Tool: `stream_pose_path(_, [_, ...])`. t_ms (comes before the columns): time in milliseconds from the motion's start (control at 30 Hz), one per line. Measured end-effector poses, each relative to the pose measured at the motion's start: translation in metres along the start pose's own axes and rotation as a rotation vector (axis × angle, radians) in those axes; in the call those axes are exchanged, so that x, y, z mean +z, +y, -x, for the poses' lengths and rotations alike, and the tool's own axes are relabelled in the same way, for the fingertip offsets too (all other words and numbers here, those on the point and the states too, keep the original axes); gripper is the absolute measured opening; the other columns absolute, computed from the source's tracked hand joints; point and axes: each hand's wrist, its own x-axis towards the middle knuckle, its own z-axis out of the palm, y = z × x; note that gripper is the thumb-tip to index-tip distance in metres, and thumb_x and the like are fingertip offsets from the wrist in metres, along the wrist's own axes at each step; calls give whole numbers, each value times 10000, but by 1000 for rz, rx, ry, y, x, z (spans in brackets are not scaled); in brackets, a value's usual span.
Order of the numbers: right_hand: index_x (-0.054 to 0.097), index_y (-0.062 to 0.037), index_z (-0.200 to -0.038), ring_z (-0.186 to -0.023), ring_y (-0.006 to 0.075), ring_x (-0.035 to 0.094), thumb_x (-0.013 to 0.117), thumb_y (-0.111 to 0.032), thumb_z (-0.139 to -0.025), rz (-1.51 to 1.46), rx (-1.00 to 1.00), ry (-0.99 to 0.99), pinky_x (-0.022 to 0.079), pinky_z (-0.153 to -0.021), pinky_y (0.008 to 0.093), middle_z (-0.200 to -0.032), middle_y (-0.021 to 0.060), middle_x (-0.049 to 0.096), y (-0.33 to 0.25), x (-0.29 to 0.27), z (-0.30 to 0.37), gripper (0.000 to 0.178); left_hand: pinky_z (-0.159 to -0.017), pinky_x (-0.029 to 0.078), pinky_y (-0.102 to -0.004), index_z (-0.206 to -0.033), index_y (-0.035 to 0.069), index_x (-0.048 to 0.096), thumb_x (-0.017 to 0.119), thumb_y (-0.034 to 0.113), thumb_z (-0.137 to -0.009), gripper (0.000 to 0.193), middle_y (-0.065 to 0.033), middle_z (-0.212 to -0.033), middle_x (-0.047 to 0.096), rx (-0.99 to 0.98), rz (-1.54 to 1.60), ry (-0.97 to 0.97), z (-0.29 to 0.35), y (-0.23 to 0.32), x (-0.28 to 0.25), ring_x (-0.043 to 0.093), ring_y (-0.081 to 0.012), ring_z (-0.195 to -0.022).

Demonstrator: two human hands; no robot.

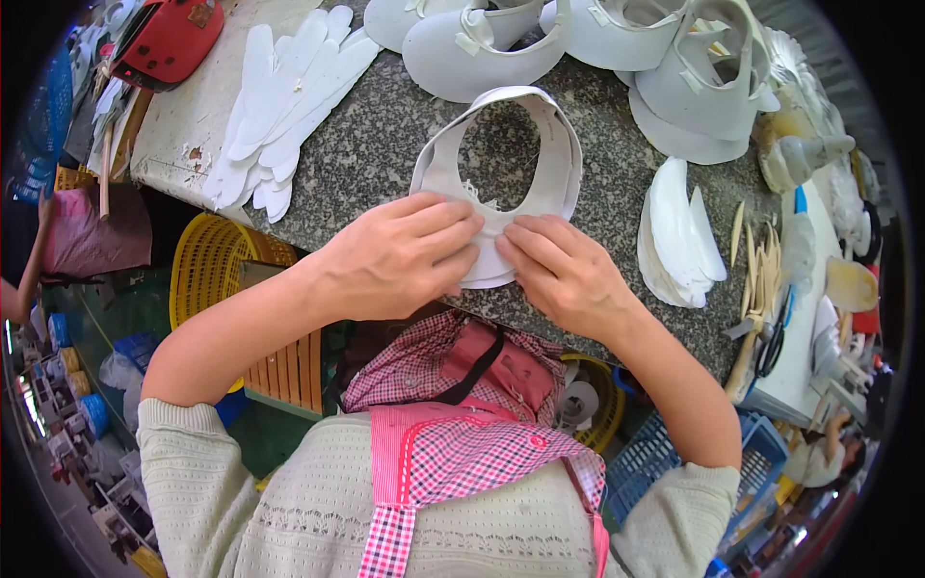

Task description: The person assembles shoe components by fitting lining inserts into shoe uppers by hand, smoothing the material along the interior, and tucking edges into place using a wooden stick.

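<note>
We find both hands, left hand [400, 255] and right hand [564, 275], pressing a white curved visor-shaped piece [506, 173] onto the speckled grey stone surface [385, 144]. All fingers [453, 226] lie flat on it, clamping its near edge.

A white visor piece [540, 154] lies on the speckled grey granite worktop [385, 144], white cut strips [284, 96] left of it. A red cap [169, 39] sits far left; a yellow basket [207, 265] below the worktop's edge.

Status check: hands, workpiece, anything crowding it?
Left hand and right hand both pressing down on the white visor piece, at its near edge. Piece flat on granite table. White cut-out stack close right, not touching.
</note>
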Motion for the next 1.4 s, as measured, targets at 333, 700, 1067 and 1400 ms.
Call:
stream_pose_path(333, [618,-32,-930,-806,243,565,683,-132,-608,-228,185,37,472,-728,346,-864,73,565,-3,0,-10,343,-633,485,-323,-800,41,548,654,77,-708,144,-70,-780,593,-133,82,259,-11,-7,19,599,-227,-735])
stream_pose_path(700, [658,-74,-884,-809,219,568,651,-82,-648,-103,217,156,471,-751,349,-850,50,567,-2,16,2,236,-746,495,-349,-961,33,598,626,208,-815,230,-71,-959,651,-35,-37,226,2,2,21,627,-226,-884])
stream_pose_path(1067, [658,-124,-985,-1137,145,513,702,-173,-662,4,181,-157,314,-1014,504,-1136,-4,565,-4,-14,16,329,-965,391,-403,-906,13,613,650,199,-702,278,-155,-1067,607,-54,405,-209,27,26,-5,539,-265,-1098])
stream_pose_path(1400, [601,-91,-805,-889,236,544,706,-234,-665,239,302,-74,443,-809,400,-877,54,559,3,-32,-14,226,-1062,206,-539,-1045,43,620,637,137,-633,423,-92,-1092,609,-82,-177,67,0,6,16,583,-189,-1012])
